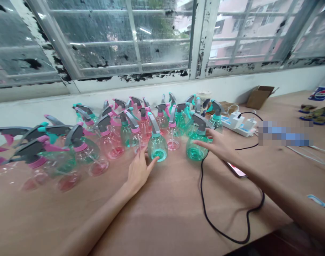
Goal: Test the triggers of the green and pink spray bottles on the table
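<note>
My left hand (140, 171) rests at the left side of a clear green spray bottle (157, 147) with a grey and turquoise trigger head. Its thumb stretches toward the bottle's base and the fingers are apart, not wrapped round it. At the right, my right hand (215, 143) grips another green spray bottle (196, 146), thumb across the front and fingers at the far side, partly hidden. Both bottles stand upright on the table. Between them, slightly farther back, is a clear spray bottle (172, 137) with a pink collar.
Many pink and green spray bottles (80, 147) crowd the wooden table (162, 209) to the left and back. A black cable (205, 209) loops at the right, near a phone (237, 170). Beyond are a white power strip (239, 126) and a cardboard box (260, 97) below the windows.
</note>
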`<state>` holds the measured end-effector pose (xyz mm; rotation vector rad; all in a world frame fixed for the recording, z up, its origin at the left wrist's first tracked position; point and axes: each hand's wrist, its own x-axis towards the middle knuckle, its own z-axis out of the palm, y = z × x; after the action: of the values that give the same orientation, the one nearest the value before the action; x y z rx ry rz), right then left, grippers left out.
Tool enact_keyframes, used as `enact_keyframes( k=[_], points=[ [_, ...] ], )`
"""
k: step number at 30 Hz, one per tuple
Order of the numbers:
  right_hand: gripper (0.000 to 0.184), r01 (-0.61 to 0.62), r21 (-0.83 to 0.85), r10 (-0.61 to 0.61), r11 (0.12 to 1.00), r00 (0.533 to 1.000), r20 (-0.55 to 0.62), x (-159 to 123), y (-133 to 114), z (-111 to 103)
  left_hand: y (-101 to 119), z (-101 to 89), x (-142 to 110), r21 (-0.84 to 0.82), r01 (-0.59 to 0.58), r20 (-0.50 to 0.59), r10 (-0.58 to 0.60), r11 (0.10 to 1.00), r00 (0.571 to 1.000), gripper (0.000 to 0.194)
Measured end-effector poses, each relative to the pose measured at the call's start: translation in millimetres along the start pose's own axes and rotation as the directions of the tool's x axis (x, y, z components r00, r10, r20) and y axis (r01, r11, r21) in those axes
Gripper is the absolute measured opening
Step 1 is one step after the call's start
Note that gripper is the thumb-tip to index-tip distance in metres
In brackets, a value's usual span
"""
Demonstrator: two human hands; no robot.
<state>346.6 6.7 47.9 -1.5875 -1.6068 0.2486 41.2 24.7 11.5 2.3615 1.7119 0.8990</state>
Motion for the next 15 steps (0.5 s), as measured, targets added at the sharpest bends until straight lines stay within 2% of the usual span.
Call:
enact_keyframes(
  k=[4, 10, 15],
  points=[
    [0.065, -0.001, 0.019, 0.001, 1.000, 0.999, 0.040, -1.5, -5.4, -3.2, 5.3, 2.5, 2.5, 0.050, 0.005, -0.029, -0.003, 0.999, 1.000, 0.049],
    [0.060, 0.084, -0.004, -0.084, 0.996, 0.991, 0.101, -7.1, -7.4, -8.9, 15.7, 7.8, 7.0, 0.116, 0.009, -0.046, -0.003, 0.993, 0.999, 0.051],
    [0.056, 0.123, 0.032, -0.127, 0.992, 0.978, 0.167, -20.3, -21.3, -16.5, 19.1, 8.7, 8.9, 0.142, 0.007, -0.038, -0.001, 0.990, 0.999, 0.053]
  ],
)
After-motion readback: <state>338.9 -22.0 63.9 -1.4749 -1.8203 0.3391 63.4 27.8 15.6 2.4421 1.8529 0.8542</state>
